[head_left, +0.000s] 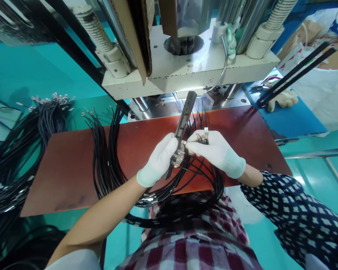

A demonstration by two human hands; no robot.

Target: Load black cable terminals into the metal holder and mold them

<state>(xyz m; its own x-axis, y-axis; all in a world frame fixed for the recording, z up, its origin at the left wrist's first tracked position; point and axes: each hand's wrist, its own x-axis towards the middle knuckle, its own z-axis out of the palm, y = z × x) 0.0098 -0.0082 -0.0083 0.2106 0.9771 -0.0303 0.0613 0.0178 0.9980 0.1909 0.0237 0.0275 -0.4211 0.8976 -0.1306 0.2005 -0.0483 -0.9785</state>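
Black connector strip [184, 119], long and narrow, held upright over the red-brown bench [73, 168], just in front of the white press machine [191, 71]. Gripped at its lower end by the left hand [159, 159] in a white glove, clenched around it. Right hand [214, 150], also gloved, pinching a few metal wire terminals [203, 135] right beside the strip, fingertips almost touching the left hand. Black wires [109, 157] looping down from both hands over the bench edge; a bigger bundle of wires [22, 150] lying far left. Judging from this: terminals being loaded into the strip, one after another. Next move probably needing fine alignment of a terminal with its slot, then a straight, gentle push.
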